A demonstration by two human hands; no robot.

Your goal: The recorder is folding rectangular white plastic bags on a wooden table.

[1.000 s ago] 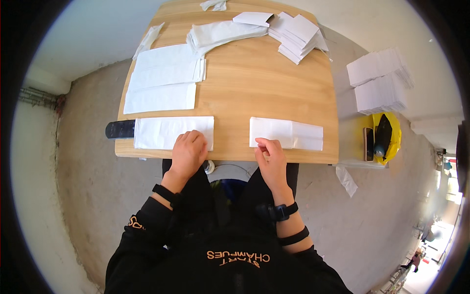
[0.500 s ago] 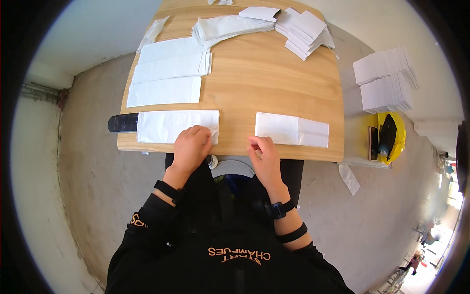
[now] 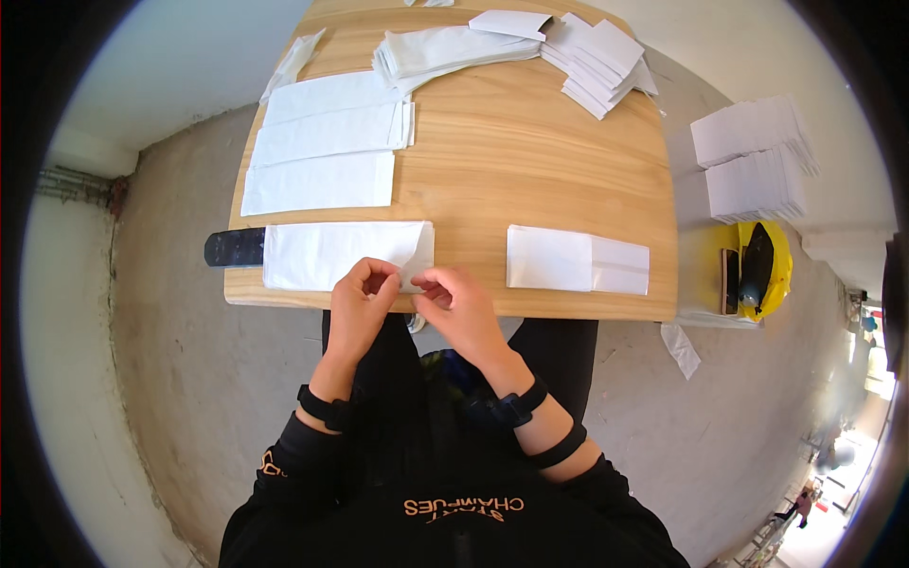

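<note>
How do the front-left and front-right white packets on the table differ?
The left packet has its right end lifted beside the left hand and right hand; the right packet lies flat, untouched. The left packet is longer than the right packet. A black object adjoins the left packet; none adjoins the right packet. Both are white and oblong.

a wooden table (image 3: 530,170) bears flat white bags (image 3: 317,185), white cartons (image 3: 606,52) and a dark slim object (image 3: 234,248).

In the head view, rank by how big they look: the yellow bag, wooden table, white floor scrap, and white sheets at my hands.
1. Wooden table
2. White sheets
3. Yellow bag
4. White floor scrap
</note>
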